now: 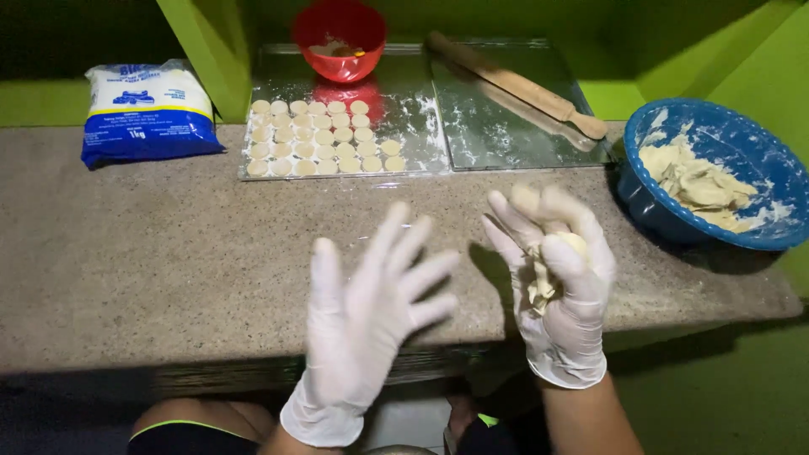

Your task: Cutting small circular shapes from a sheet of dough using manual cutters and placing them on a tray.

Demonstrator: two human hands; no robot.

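two white-gloved hands hover above the speckled stone desk [168, 253]: the right hand [560, 286] is clenched around a pale lump of dough [543, 274], the left hand [371, 312] spread and released beside it. judged best: squeeze evenly, keeping the dough over the desk. beyond lie a floured metal tray of small round dough discs [324, 139], a wooden rolling pin [514, 84], a blue plastic bowl of dough scraps [742, 139], a red bowl [340, 38] and a white-and-blue flour bag [147, 109]; nothing blocks the hands.

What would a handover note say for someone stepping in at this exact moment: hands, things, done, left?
Left hand: gloved, open, empty.
Right hand: gloved, closed on a lump of dough.
Blue bowl, right: more dough scraps.
Metal tray: rows of small dough discs; rolling pin on the next tray; red bowl behind; flour bag at left.
Done: discs laid out.
Left: lump and bowl scraps unshaped.
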